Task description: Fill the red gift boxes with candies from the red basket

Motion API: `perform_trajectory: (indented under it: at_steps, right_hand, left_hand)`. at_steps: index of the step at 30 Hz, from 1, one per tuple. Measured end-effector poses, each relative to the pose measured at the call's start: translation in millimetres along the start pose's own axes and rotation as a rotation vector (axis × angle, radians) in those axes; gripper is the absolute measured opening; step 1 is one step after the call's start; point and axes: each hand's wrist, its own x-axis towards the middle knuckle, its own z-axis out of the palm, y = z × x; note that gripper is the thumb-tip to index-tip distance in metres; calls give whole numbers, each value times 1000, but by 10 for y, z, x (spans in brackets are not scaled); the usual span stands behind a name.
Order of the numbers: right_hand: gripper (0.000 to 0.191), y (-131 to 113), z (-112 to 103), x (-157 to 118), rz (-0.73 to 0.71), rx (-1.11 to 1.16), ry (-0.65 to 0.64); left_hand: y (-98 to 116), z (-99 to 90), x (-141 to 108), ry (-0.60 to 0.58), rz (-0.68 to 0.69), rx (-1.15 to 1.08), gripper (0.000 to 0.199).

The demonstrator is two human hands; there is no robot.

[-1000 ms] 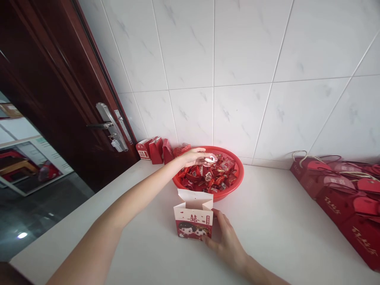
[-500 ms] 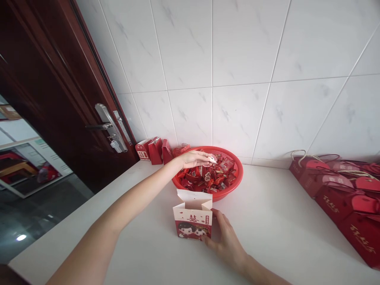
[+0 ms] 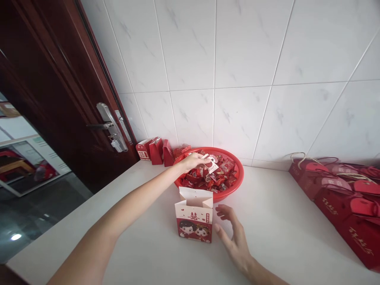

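Observation:
Over the red plastic basket, my left hand pinches a white candy packet with "CANDY" printed on it. Red-wrapped candies fill the basket beneath. In front of the basket, a red and white paper gift box stands upright, its top flaps spread and a cartoon couple on its front. My right hand is just right of the box, fingers apart and curved, holding nothing. A narrow gap shows between its fingertips and the box.
Small red boxes stand against the tiled wall, left of the basket. Several red gift bags with cord handles line the right side of the white counter. A dark door with a metal handle is at the left.
My right hand has let go of the gift box and moved slightly right, its fingers opening. The packet in my left hand has turned and now shows its printed side.

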Motion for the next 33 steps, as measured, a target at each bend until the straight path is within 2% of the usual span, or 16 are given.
perform_trajectory:
  at_steps: [3, 5, 8, 10, 13, 15, 17, 19, 21, 22, 26, 31, 33]
  right_hand:
    - [22, -161, -197, 239, -118, -68, 138]
    - [22, -260, -310, 513, -108, -98, 177]
    - [42, -332, -381, 997, 3, -71, 164]
    - [59, -309, -365, 1288, 87, 2, 99]
    - [47, -198, -312, 1603, 127, 98, -17]
    - [40, -102, -288, 1735, 148, 71, 21]
    - [39, -3, -280, 1822, 197, -6, 97]
    - [43, 93, -283, 1877, 247, -114, 169]
    - [46, 179, -292, 1907, 281, -196, 228]
    - [46, 214, -298, 1913, 285, -209, 249]
    - [40, 275, -323, 1882, 261, -143, 255]
    - [32, 206, -338, 1816, 298, -100, 224]
    - [31, 181, -332, 1804, 293, -79, 229]
  left_hand:
    - [-16, -25, -50, -6, 52, 25, 40]
    - [-7, -15, -83, -24, 69, 23, 39]
    - [47, 67, -120, -61, 73, -31, 35]
    - [88, 137, -134, -128, 72, -82, 34]
    - [93, 165, -154, -163, 60, -82, 36]
    - [45, 101, -180, -116, 3, 52, 32]
    - [-30, -6, -218, -146, -97, 287, 19]
    - [-112, -108, -259, -261, -174, 571, 9]
    - [-186, -165, -284, -340, -191, 778, 8]
    - [-219, -170, -285, -339, -177, 835, 12]
    - [-332, -80, -215, -216, -104, 908, 22]
    - [-524, 90, -85, -220, -181, 851, 25]
    - [-621, 152, -30, -187, -146, 781, 32]
